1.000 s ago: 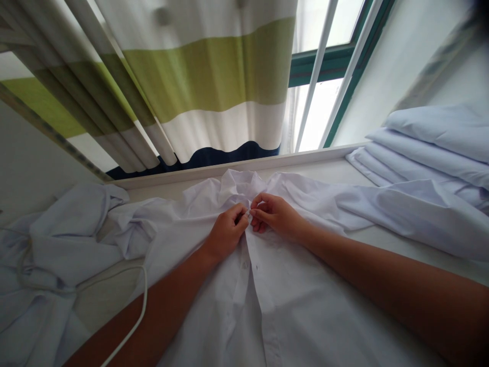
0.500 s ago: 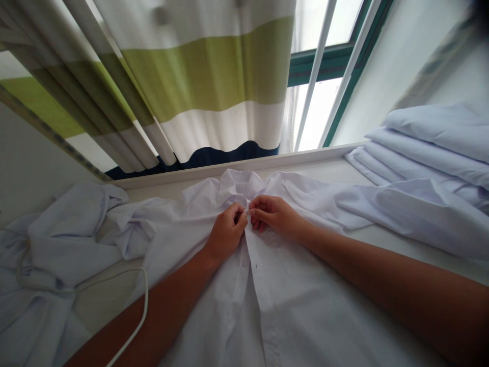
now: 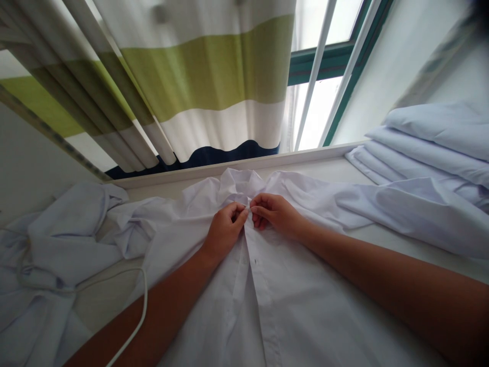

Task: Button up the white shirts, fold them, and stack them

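A white shirt lies spread front side up, its collar at the far end and its sleeves out to both sides. Just below the collar, my left hand pinches the front edge between thumb and fingers. Close against it, my right hand pinches the other front edge, with fingers curled. Any button between the fingertips is hidden. Below the hands the two front edges hang apart, and a buttonhole shows on the right one.
Folded white garments are stacked at the right. A crumpled white garment lies at the left, with a white cable running across to my left forearm. Behind the low white ledge are a striped curtain and a barred window.
Both hands stay at the same spot below the collar, with only tiny shifts of the fingers. The front edges under them have moved very slightly.
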Motion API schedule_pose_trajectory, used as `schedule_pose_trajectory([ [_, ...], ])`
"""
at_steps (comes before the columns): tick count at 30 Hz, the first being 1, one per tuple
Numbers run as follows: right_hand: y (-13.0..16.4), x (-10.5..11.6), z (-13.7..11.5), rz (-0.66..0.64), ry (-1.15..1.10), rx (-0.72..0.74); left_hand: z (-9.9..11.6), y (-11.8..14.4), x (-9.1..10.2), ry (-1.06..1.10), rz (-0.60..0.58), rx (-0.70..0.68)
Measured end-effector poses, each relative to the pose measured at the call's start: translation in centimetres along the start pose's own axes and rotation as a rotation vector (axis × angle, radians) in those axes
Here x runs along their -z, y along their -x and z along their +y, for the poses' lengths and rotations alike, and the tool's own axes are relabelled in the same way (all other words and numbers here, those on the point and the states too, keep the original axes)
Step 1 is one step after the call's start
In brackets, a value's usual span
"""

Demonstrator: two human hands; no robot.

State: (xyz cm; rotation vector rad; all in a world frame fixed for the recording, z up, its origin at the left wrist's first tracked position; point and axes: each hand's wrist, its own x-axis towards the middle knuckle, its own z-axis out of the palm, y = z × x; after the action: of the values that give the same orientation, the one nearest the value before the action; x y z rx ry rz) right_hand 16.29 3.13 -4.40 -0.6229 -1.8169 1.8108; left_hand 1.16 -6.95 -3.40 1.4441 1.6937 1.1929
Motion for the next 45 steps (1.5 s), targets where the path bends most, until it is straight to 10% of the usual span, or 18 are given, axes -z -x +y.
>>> schedule_pose_trajectory([
  [40, 0.3, -0.4, -0.2, 0.009, 0.069, 0.057, -0.4, 0.0, -0.3, -0.058, 0.125, 0.025],
  [45, 0.2, -0.3, -0.3, 0.025, 0.133, 0.072, 2.6, 0.9, -0.1, -0.197, 0.224, -0.114],
])
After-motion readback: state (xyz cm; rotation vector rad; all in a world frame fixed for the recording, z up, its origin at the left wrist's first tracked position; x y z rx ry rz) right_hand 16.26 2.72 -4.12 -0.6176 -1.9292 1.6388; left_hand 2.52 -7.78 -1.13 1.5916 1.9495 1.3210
